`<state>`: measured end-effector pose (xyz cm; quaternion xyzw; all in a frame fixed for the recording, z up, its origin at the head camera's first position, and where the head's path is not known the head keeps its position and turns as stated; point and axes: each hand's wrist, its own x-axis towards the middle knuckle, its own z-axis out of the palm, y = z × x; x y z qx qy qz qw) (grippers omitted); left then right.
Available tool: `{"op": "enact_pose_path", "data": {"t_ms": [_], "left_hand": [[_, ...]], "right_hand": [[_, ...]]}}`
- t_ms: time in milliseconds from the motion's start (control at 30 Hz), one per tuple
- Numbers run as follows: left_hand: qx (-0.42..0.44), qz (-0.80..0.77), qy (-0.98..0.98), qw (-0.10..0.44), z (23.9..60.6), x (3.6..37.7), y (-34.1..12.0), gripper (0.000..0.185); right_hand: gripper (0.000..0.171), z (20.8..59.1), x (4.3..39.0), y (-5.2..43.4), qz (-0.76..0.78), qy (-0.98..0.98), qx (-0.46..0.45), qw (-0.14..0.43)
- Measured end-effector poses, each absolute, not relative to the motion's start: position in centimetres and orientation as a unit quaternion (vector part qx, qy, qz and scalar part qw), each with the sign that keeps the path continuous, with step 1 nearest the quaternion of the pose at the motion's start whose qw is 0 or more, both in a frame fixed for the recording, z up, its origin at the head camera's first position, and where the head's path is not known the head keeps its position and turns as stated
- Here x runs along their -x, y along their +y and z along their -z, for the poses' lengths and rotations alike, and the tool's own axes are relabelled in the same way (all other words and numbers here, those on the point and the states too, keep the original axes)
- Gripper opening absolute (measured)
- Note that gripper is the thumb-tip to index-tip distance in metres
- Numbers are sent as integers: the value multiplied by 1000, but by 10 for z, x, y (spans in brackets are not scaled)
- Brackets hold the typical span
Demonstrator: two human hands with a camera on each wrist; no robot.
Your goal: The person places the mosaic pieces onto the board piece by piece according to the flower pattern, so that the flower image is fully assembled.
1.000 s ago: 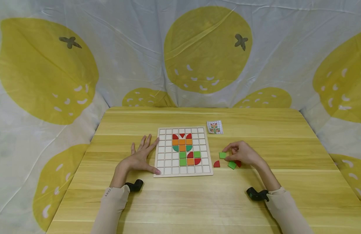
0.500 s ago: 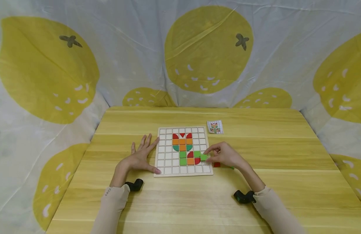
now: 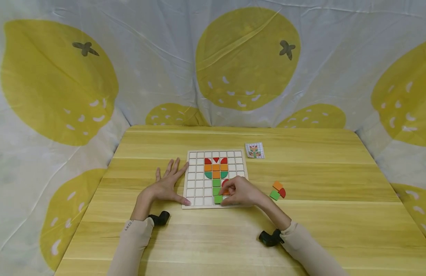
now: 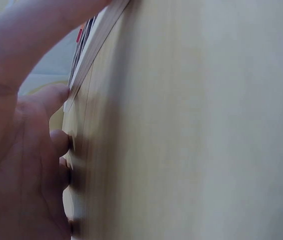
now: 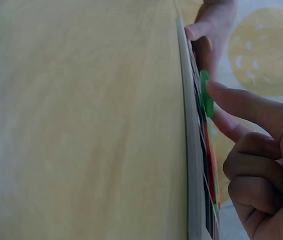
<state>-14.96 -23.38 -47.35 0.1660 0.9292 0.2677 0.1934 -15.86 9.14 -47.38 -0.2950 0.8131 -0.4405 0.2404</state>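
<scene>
A wooden grid board [image 3: 199, 192] lies on the table, its cells partly filled with red, orange and green tiles. My right hand [image 3: 244, 191] pinches a green square tile [image 3: 217, 199] between thumb and index finger at the bottom row, just below two other green squares. In the right wrist view, that green tile [image 5: 206, 95] stands tilted at the board's surface, its remaining fingers curled. The right hand hides the board's lower right part. My left hand [image 3: 164, 188] spreads its fingers along the left edge, thumb on the lower left corner.
Right of the board lie a loose orange tile [image 3: 277, 186], a red quarter-round tile [image 3: 282, 193] and a green tile [image 3: 274, 195]. A small printed pattern card [image 3: 255, 150] sits beyond the board's upper right corner. Patterned cloth [image 3: 157, 76] hangs behind the table.
My right hand has picked up a green square from the loose tiles and carried it left across the board to the bottom row. The left hand has stayed in place.
</scene>
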Motion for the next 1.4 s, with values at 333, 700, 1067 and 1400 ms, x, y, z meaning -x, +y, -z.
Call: {"op": "enact_pose_path", "data": {"t_ms": [333,700,1067,1400], "left_hand": [[-164,-259,931,198,474,150,-233,138],[-162,-253,933,200,475,148,-235,138],[-160,-256,933,195,473,150,-234,138],[-159,-259,932,196,472,150,-233,138]], "right_hand": [[18,477,155,88,439,817,290,237],[14,481,152,86,436,825,276,231],[16,479,151,85,451,819,264,236],[18,471,163,118,451,835,235,211]]}}
